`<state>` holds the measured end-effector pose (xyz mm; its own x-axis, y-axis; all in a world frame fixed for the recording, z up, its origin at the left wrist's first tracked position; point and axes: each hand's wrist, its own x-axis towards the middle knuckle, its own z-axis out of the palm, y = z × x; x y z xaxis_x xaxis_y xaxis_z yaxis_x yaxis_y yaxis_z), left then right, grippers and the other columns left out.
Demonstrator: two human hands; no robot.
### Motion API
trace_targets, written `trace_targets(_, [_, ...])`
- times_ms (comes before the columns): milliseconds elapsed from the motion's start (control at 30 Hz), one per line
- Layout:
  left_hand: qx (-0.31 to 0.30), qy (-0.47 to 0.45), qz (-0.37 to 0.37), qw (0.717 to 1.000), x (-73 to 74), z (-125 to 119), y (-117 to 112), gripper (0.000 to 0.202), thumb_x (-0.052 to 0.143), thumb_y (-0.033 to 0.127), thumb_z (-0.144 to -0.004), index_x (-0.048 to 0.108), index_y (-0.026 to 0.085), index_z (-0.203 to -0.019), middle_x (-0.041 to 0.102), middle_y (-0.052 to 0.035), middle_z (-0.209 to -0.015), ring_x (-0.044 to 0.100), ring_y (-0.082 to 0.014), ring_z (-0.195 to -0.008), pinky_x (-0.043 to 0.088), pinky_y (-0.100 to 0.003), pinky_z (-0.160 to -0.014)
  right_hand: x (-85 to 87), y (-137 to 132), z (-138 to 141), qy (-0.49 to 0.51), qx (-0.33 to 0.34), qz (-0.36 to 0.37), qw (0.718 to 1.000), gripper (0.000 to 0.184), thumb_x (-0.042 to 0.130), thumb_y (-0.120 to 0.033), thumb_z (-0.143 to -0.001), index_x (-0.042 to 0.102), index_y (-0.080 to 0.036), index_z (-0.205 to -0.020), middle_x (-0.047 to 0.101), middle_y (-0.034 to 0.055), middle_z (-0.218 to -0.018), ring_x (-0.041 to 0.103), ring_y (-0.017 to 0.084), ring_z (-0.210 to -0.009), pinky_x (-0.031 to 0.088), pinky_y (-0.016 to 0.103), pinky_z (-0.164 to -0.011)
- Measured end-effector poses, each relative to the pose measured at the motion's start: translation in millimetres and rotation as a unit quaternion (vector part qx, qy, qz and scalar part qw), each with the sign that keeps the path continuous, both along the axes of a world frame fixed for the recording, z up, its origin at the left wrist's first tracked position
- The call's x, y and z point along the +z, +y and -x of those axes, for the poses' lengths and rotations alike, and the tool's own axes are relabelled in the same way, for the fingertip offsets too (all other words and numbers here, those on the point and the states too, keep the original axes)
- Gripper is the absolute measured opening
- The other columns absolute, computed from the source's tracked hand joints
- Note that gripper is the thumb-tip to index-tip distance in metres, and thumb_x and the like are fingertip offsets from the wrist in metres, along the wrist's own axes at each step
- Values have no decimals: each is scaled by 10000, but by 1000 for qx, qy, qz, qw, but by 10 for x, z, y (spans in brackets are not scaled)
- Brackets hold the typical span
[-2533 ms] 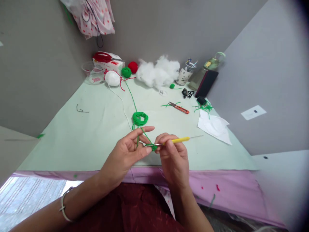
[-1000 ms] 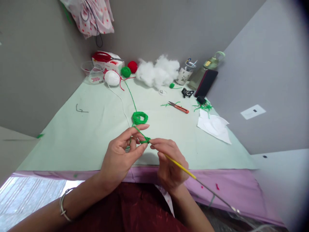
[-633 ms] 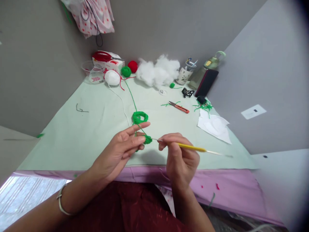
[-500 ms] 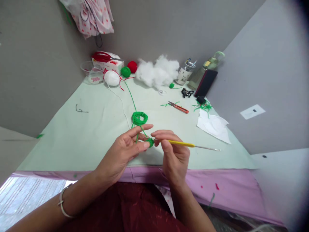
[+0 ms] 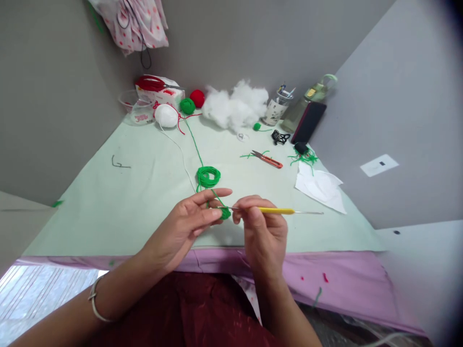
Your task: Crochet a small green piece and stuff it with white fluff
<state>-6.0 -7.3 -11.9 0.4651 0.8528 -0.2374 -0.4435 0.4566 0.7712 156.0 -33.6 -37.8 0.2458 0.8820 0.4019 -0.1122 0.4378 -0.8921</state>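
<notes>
The small green crocheted piece (image 5: 225, 213) sits between the two hands, above the near part of the pale green tabletop (image 5: 90, 207). The left hand (image 5: 175, 231) pinches it by its left side, thumb laid over it, index finger stretched out above; a green strand slants from that finger down to the piece. The right hand (image 5: 265, 231) is just to the right — its fingertips near the piece, with a narrow gap showing — and grips the yellow-handled hook (image 5: 277, 210) between thumb and fingers. The hook lies almost level, its metal shaft reaching left to the top of the green piece; whether the tip passes through a stitch is too small to tell. Just beyond the left hand lies a coil of green yarn (image 5: 209, 177), and from it a strand runs back toward the green ball (image 5: 187, 106), which stands beside the white ball (image 5: 166, 115), well apart from both hands.
</notes>
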Motion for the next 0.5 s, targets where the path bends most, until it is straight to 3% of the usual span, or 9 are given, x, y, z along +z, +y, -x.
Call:
trace_targets(100, [-1,46,-48,998,-25,-17,-33,345,823,280,-872,806,285,-1217,746,-12,-941,609,-137,-803,463,-268,-788,-33,6,13,-8,22,27,999,148,671,-298,-1012,811,-268,-973,782,27,-918,666,159,-786,543,313,-712])
trace_targets(200, [21,77,-73,994,-59,-10,-49,337,829,309,-875,810,283,-1211,746,-25,-966,633,-186,-959,463,-296,-882,-50,8,-3,23,29,41,998,151,674,-324,-1013,806,-263,-970,790,22,-906,678,152,-767,553,304,-715])
trace_targets(367, [44,90,-97,990,-68,28,-61,295,851,307,-862,831,307,-1157,678,0,-923,584,-166,-948,458,-272,-893,-13,7,-41,48,47,32,997,188,633,-327,-1039,780,-248,-955,793,24,-902,692,146,-772,570,294,-728])
trace_targets(500, [56,137,-127,981,-60,44,-84,301,817,286,-890,819,320,-1189,628,13,-888,536,-143,-834,448,-262,-819,39,-58,-60,-22,19,16,999,210,563,-284,-1070,754,-248,-991,793,26,-922,712,156,-786,587,321,-748])
